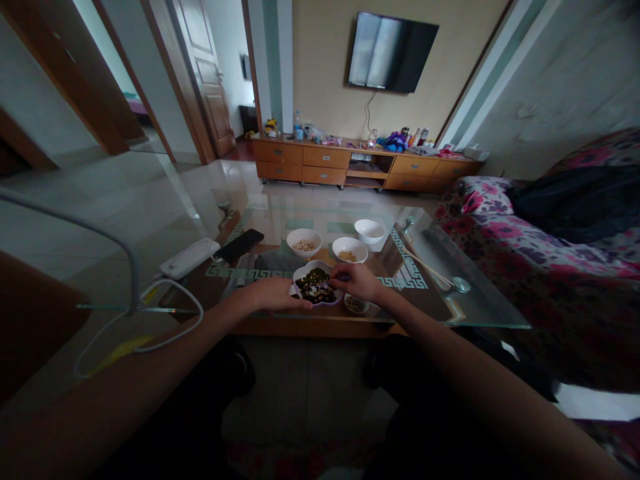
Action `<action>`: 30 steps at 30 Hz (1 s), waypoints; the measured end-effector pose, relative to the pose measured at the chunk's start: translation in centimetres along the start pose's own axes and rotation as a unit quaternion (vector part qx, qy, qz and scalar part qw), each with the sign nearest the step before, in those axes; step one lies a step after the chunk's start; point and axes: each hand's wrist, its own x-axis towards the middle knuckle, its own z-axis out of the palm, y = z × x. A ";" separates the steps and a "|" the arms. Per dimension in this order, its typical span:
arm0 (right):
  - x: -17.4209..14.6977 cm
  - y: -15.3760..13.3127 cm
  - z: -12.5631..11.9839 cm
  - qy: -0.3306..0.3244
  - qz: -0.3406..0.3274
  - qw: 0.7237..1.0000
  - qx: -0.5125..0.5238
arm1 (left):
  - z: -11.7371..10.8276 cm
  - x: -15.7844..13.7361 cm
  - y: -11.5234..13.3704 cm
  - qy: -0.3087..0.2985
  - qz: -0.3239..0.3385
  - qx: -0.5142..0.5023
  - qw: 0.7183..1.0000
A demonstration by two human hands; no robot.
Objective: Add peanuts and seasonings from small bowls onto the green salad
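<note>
A scalloped pale dish [327,303] sits near the front edge of the glass table and holds a mix of dark green, white and brown bits. My left hand [280,295] grips its left rim, thumb along the near side. Over the dish's right part, my right hand [357,281] is closed in a pinch; whatever is between the fingertips is too small to make out. A small bowl [356,305] of striped seed-like pieces is partly under my right wrist. Behind stand a white bowl [305,235] with pale pieces, another bowl [350,245] with yellow kernels, and a third white bowl [369,231].
On the glass table [475,310] lie a black phone [241,245] and a white power strip-like block [190,258] at left, with a white cable [193,303] looping near my left forearm. Thin sticks [427,265] lie at right. A flowered sofa [525,267] stands farther right.
</note>
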 end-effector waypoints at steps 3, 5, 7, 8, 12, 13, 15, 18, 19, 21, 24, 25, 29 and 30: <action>0.0 -0.1 0.1 0.003 0.000 1.000 -0.015 | -0.1 -0.1 0.1 -0.001 0.004 0.004 1.000; 0.1 -0.2 0.1 0.001 -0.001 1.000 -0.018 | -0.1 -0.2 0.1 -0.003 -0.003 -0.001 1.000; 0.0 -0.3 0.1 -0.002 -0.005 1.000 -0.017 | -0.1 -0.2 0.1 -0.009 -0.009 -0.011 1.000; 0.0 -0.3 0.1 -0.002 -0.007 1.000 -0.018 | -0.1 -0.2 0.2 -0.011 -0.011 -0.016 1.000; 0.1 -0.2 0.2 0.000 -0.009 0.999 -0.033 | -0.1 -0.3 0.2 -0.004 -0.003 -0.015 1.000; 0.1 -0.1 0.2 0.002 -0.009 0.999 -0.035 | -0.1 -0.3 0.2 -0.004 -0.001 -0.014 1.000; 0.1 0.0 0.3 0.008 -0.011 0.999 -0.034 | -0.1 -0.3 0.2 -0.007 -0.003 -0.012 1.000; 0.1 0.1 0.3 0.007 -0.013 0.999 -0.031 | -0.1 -0.3 0.2 -0.008 -0.008 -0.015 1.000; 0.1 0.1 0.3 0.004 -0.012 0.999 -0.032 | -0.1 -0.3 0.2 -0.007 -0.006 -0.016 1.000; 0.1 0.1 0.3 0.002 -0.010 0.999 -0.036 | -0.1 -0.3 0.2 -0.005 -0.001 -0.016 1.000; 0.1 0.3 0.2 0.016 -0.008 1.000 -0.026 | -0.1 -0.2 0.3 -0.001 0.002 -0.007 1.000; 0.2 0.3 0.2 0.023 -0.008 1.000 -0.018 | -0.1 -0.2 0.3 -0.002 0.001 -0.005 1.000; 0.3 0.5 -0.3 0.076 -0.015 0.996 0.043 | -0.2 -0.3 0.3 -0.001 -0.003 -0.008 1.000; 0.4 0.6 -0.5 0.099 -0.019 0.993 0.061 | -0.2 -0.3 0.3 0.002 0.000 -0.011 1.000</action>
